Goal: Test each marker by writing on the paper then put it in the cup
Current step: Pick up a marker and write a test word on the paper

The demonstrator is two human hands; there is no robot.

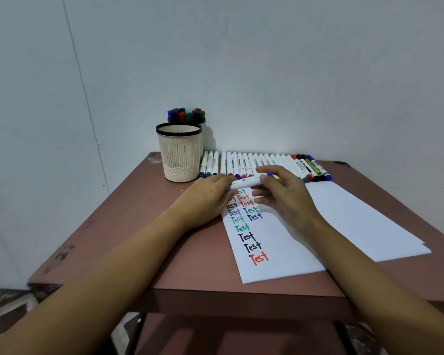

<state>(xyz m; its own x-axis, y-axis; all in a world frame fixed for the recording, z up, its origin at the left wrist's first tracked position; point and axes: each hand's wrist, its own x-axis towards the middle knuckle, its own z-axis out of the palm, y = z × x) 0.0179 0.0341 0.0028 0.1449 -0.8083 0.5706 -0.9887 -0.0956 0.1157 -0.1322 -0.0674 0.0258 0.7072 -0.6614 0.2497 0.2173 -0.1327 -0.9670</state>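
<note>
Landmark: cream ribbed plastic cup with a black rim (180,155), standing upright on the reddish-brown table (149,252).

- Directly behind the cup: a cluster of capped markers (187,115) standing caps up in blue, red, green and black. Their container is mostly hidden by the cup.
- To the right of the cup, starting just beside its base: a row of white-barrelled markers (262,161) lying side by side, with coloured ends toward the camera.
- To the right of the cup and nearer the camera: a sheet of white paper (344,226) flat on the table. The word "Test" (251,237) is written on it repeatedly in black, red, blue and green, in two uneven columns.
- White marker (244,184): held roughly level, right of the cup and slightly nearer the camera, over the far end of the paper and just in front of the row. Cannot tell its cap colour or whether the cap is on.
- Left hand (210,198): grip curled round the marker's end on the cup side, fingers wrapped under the barrel.
- Right hand (285,196): grip pinches the marker's end away from the cup, thumb on top, fingers below.
</note>
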